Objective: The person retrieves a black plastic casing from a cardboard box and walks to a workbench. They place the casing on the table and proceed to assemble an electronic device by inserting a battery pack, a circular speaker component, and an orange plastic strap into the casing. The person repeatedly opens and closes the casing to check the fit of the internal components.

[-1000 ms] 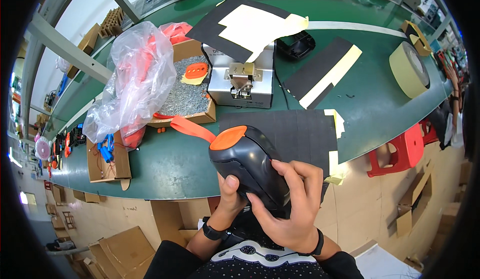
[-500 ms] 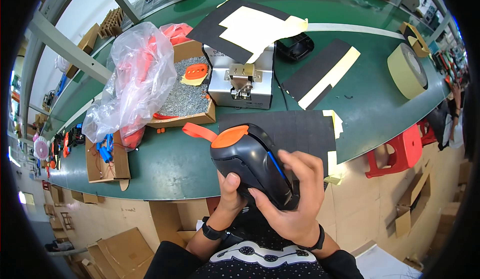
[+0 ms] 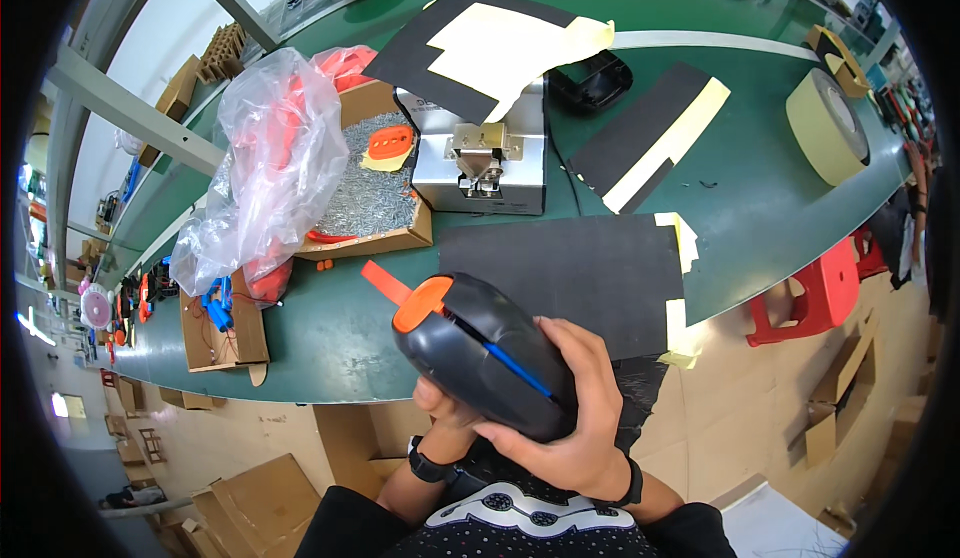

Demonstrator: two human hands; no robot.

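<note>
**Black Housing: Two-Handed Hold at the Bench Edge**

The black housing sits in the grip, tilted, in front of the wearer's torso. The right hand is closed around its right side, opened to the housing's width, with the thumb on the near face and fingers over the far side. The left hand touches the lower left edge; most of its fingers are hidden, so its closure cannot be told. An orange disc with a red strap forms the upper-left end. A blue strip runs along a seam toward the right fingers. Beyond the grip lie a black sheet and, farther, a silver machine.
</note>
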